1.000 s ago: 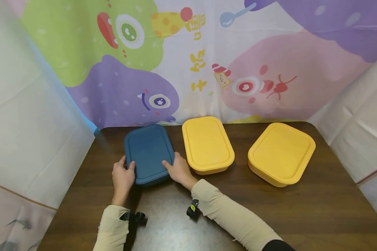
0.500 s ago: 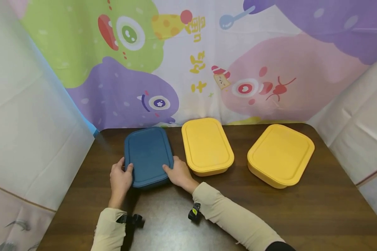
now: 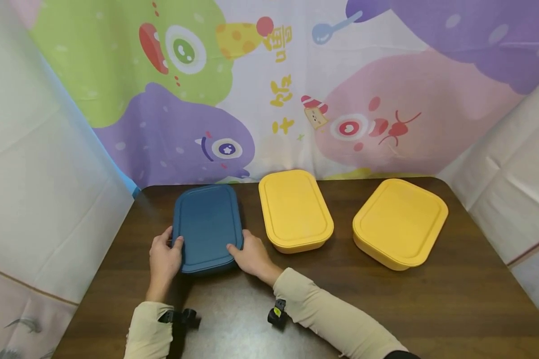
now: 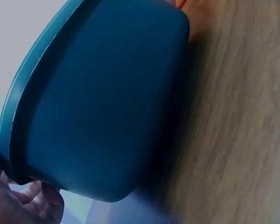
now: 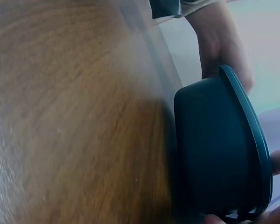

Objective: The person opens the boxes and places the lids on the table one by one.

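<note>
Just across from me, the left hand [image 3: 165,259] and right hand [image 3: 251,255] hold opposite sides of the blue lidded box [image 3: 208,224], toward the left of the table [image 3: 377,309], where equal pressure and a level grip should keep it steady.

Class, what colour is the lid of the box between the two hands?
Dark blue; the lid shows best in the head view.

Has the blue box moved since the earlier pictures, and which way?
Yes: against the middle yellow box, the blue box has shifted slightly to the left and toward the bottom of the head view.
</note>
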A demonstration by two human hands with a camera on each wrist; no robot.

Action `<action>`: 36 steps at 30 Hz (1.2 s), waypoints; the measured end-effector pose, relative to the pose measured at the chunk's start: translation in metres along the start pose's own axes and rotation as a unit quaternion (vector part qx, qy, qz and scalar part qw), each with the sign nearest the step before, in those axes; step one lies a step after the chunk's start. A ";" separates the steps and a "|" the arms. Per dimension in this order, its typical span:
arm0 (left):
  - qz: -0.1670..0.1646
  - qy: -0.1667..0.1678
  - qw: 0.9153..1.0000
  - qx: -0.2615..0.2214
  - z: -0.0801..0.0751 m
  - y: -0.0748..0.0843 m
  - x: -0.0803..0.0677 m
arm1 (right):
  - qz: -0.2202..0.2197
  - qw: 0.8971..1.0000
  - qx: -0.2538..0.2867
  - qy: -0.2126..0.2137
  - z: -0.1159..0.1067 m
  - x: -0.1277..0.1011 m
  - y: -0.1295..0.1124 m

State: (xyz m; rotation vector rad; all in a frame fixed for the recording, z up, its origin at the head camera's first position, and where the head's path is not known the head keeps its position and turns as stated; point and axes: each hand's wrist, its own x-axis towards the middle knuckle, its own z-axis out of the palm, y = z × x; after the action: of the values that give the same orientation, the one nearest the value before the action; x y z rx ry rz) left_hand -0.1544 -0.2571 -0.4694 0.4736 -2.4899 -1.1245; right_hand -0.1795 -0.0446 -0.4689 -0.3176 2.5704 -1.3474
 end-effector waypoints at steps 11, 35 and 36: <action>-0.027 -0.031 0.999 0.014 -0.023 -0.011 0.002 | -0.037 0.999 -0.002 -0.008 0.016 -0.008 -0.009; -0.048 -0.027 0.998 -0.028 -0.022 -0.024 0.008 | -0.030 0.999 -0.020 -0.031 0.028 -0.006 -0.007; -0.049 -0.029 0.998 -0.028 -0.022 -0.024 0.008 | -0.027 0.999 -0.018 -0.035 0.028 -0.007 -0.007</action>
State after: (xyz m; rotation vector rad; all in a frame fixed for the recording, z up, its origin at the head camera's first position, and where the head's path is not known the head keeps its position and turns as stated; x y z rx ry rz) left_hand -0.1475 -0.2895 -0.4732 0.5592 -2.5003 -1.2593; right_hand -0.1646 -0.0682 -0.4778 -0.4346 2.5483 -1.2862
